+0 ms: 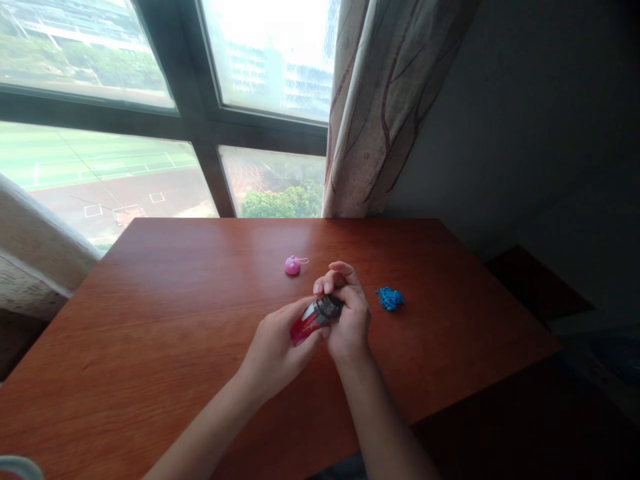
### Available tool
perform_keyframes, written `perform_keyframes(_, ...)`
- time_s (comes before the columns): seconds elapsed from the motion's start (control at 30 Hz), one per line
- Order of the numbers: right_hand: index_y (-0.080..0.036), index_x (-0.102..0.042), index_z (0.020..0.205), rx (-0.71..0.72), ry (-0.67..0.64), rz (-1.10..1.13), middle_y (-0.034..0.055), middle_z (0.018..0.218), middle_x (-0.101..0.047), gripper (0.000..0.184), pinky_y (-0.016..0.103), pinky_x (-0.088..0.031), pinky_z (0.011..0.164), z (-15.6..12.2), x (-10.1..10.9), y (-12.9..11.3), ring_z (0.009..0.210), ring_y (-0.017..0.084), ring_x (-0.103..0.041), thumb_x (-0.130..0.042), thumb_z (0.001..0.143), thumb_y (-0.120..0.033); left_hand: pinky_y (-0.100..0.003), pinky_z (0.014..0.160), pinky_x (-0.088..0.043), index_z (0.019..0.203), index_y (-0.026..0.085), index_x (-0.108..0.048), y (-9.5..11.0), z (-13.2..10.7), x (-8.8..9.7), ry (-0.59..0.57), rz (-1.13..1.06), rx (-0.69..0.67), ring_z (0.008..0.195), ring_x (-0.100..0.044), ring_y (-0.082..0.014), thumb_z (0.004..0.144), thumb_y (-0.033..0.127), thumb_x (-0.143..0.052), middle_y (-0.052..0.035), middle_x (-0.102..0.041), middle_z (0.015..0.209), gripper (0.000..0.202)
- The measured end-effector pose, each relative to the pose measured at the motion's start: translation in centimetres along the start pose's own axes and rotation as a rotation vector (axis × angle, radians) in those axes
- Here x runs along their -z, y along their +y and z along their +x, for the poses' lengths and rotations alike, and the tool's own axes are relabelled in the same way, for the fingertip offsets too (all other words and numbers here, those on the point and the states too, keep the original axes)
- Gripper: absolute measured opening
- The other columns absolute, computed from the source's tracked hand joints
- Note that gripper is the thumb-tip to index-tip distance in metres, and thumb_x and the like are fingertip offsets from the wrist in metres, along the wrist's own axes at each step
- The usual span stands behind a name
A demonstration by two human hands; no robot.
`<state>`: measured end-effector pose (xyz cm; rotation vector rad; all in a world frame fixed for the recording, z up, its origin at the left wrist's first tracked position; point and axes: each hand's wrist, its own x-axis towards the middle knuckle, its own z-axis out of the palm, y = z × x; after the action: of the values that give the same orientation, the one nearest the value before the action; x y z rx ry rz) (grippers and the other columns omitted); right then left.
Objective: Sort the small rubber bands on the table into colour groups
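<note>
Above the middle of a reddish wooden table [165,320], both my hands grip a small red translucent bottle [306,326] with a dark metallic top. My left hand [277,347] wraps around the red body from below. My right hand [347,310] is closed over the dark top end, fingers curled around it. A small pink round cap with a thin loop [293,265] lies on the table just beyond my hands. To the right of my right hand lies a small crumpled blue thing [389,298].
A large window [150,100] runs behind the table, with a patterned curtain [385,100] hanging at its right. A pale cushioned seat back [35,247] stands at the left edge. The table's right edge drops to a dark floor area.
</note>
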<state>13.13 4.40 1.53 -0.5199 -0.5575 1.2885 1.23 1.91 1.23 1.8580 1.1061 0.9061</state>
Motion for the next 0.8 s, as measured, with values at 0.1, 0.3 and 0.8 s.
perform_keyframes(0.1, -0.021, -0.068, 0.083, -0.011, -0.037, 0.003, -0.0040, 0.064, -0.055, 0.027, 0.025, -0.045, 0.067, 0.0, 0.0, -0.1, 0.065, 0.012, -0.055, -0.052, 0.066, -0.008, -0.025, 0.076, -0.045, 0.110, 0.018, -0.065, -0.1, 0.0, 0.0, 0.004, -0.012, -0.007, 0.082, -0.063, -0.0172, 0.084, 0.018, -0.061, -0.0010, -0.071, 0.094, 0.026)
perform_keyframes(0.3, -0.022, -0.068, 0.078, -0.033, -0.065, -0.007, -0.0046, 0.065, -0.056, 0.028, 0.024, -0.047, 0.072, -0.2, 0.1, -0.4, 0.071, 0.011, -0.059, -0.054, 0.062, -0.003, -0.026, 0.075, -0.046, 0.101, 0.018, -0.064, -0.3, 0.0, 0.0, 0.017, -0.027, -0.034, 0.081, -0.063, -0.0174, 0.083, 0.018, -0.063, -0.0016, -0.070, 0.092, 0.018)
perform_keyframes(0.8, -0.020, -0.071, 0.095, -0.611, -0.299, -0.184, 0.0048, 0.112, -0.069, 0.039, 0.026, -0.050, 0.082, 0.6, 1.2, -3.0, 0.110, 0.021, -0.060, -0.060, 0.060, -0.007, -0.030, 0.088, -0.050, 0.117, 0.020, -0.062, -0.6, -0.2, 0.1, 0.111, 0.012, -0.161, 0.101, -0.066, -0.0222, 0.080, 0.016, -0.068, -0.0069, -0.071, 0.112, 0.038)
